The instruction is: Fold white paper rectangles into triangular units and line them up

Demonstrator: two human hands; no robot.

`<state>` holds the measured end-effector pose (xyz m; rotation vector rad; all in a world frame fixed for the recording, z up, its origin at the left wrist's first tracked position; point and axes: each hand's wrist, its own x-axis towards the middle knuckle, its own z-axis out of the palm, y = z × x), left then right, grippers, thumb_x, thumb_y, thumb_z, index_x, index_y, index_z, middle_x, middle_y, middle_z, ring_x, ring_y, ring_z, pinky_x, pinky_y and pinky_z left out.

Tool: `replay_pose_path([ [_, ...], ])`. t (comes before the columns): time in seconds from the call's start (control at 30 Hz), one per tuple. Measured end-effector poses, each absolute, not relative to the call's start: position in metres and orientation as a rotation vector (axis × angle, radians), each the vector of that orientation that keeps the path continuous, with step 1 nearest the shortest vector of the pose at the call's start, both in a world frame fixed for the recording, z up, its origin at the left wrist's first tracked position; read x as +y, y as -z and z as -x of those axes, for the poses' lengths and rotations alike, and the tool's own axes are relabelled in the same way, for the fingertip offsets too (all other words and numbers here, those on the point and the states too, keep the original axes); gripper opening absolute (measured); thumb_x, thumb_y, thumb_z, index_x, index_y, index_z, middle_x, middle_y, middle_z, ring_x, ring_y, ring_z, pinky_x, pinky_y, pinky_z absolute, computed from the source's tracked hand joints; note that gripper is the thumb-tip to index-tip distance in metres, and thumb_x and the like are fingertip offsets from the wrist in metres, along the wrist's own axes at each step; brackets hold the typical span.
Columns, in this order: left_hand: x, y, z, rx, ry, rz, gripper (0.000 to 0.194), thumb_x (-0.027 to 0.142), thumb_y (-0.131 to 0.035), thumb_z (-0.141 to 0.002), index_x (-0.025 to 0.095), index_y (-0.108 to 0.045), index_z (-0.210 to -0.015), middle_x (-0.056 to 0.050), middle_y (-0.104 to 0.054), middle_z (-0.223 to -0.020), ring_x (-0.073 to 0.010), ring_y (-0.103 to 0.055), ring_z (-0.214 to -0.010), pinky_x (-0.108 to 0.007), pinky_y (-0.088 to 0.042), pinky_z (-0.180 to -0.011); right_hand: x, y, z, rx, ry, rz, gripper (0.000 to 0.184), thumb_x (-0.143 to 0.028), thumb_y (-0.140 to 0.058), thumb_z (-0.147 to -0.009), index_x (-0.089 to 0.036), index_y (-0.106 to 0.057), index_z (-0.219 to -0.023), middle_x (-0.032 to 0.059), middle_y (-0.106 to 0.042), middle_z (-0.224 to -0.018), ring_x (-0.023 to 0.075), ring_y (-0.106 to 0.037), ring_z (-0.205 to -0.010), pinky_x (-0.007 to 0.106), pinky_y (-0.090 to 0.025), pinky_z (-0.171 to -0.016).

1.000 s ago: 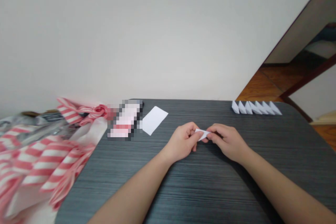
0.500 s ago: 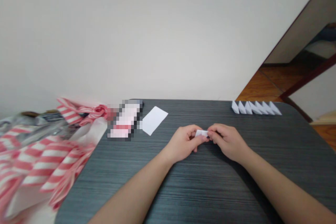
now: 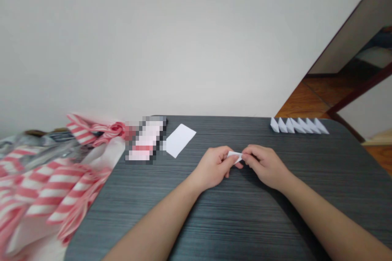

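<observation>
A small folded piece of white paper (image 3: 235,155) is held between both hands, above the middle of the dark table. My left hand (image 3: 216,167) pinches its left part, with the thumb lying across the front. At its right end, my right hand (image 3: 265,165) grips it between thumb and fingertips. The fingers cover part of the paper, so its full shape is hidden. Behind and to the left lies a flat white sheet of paper (image 3: 180,140). Several folded white paper pieces (image 3: 298,125) stand in a row at the back right of the table.
A blurred-out phone-like object (image 3: 147,138) lies at the table's back left. Red-and-white striped cloth (image 3: 61,183) is heaped beside the dark wood-grain table (image 3: 208,228) on the left. A pale wall (image 3: 196,40) rises behind; wooden flooring (image 3: 301,100) shows at right.
The folded paper has tilted between my fingers and shows a narrower, pointed face. My left thumb and fingers have shifted slightly on it. The other things stay where they were.
</observation>
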<state>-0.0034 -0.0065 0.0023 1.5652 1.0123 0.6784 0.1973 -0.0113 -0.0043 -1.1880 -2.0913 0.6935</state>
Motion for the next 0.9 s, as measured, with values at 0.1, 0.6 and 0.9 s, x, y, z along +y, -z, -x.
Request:
replay_pose_path([
  [0.1, -0.007, -0.004, 0.0032, 1.043, -0.672, -1.608, 0.035, 0.04, -0.051, -0.094, 0.015, -0.071, -0.081, 0.001, -0.062, -0.054, -0.0097, -0.052, -0.048, -0.019, -0.04, -0.051, -0.0109, 0.0056, -0.1974, -2.108, -0.695, 1.162, 0.022, -0.021, -0.052, -0.096, -0.02, -0.061, -0.076, -0.0002, -0.062, -0.07, 0.0137, -0.057, -0.065, 0.024, -0.041, -0.064],
  [0.6, -0.0079, -0.0045, 0.0028, 1.121, -0.667, -1.693, 0.039, 0.039, -0.049, -0.096, 0.015, -0.072, -0.074, 0.003, -0.057, -0.048, -0.0088, -0.052, -0.047, -0.019, -0.041, -0.053, -0.0131, 0.0049, -0.1968, -2.142, -0.72, 1.115, 0.019, -0.021, -0.053, -0.097, -0.02, -0.061, -0.079, 0.0001, -0.061, -0.073, 0.0137, -0.057, -0.069, 0.024, -0.041, -0.066],
  [0.9, -0.0078, -0.0038, 0.0031, 1.113, -0.665, -1.685, 0.041, 0.04, -0.048, -0.096, 0.015, -0.072, -0.075, 0.004, -0.055, -0.047, -0.0087, -0.051, -0.045, -0.019, -0.041, -0.053, -0.0116, 0.0076, -0.1955, -2.086, -0.701, 1.105, 0.007, -0.019, -0.057, -0.094, -0.021, -0.062, -0.09, 0.0014, -0.064, -0.083, 0.0143, -0.058, -0.074, 0.026, -0.043, -0.068],
])
